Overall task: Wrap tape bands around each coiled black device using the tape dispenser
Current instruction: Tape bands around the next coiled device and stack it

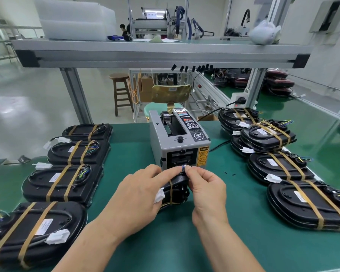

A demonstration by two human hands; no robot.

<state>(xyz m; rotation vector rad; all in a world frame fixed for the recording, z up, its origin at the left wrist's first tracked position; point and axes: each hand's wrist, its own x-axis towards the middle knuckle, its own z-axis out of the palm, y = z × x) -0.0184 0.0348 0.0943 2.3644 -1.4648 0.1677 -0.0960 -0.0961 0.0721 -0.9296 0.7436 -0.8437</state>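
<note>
Green desk (243, 242) fills my view, with shiny floor (28, 107) past its far edge. Taped devices sit in a left row (67, 181) and a right row (283, 167), with bare green between them. My left hand (137, 195) has its grip clamped on one black device (178, 190), just in front of the tape dispenser (177, 142). My right hand (206, 191) pinches a tape piece (183, 169) at the dispenser's mouth.

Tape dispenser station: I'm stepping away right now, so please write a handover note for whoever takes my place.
Left hand holds the black device in front of the tape dispenser.
Right hand pinches a tape piece at the outlet.
The held device shows one tan band; the piece is not yet applied.
Left row and right pile show two tan bands each.
Next: wrap this piece on.
</note>
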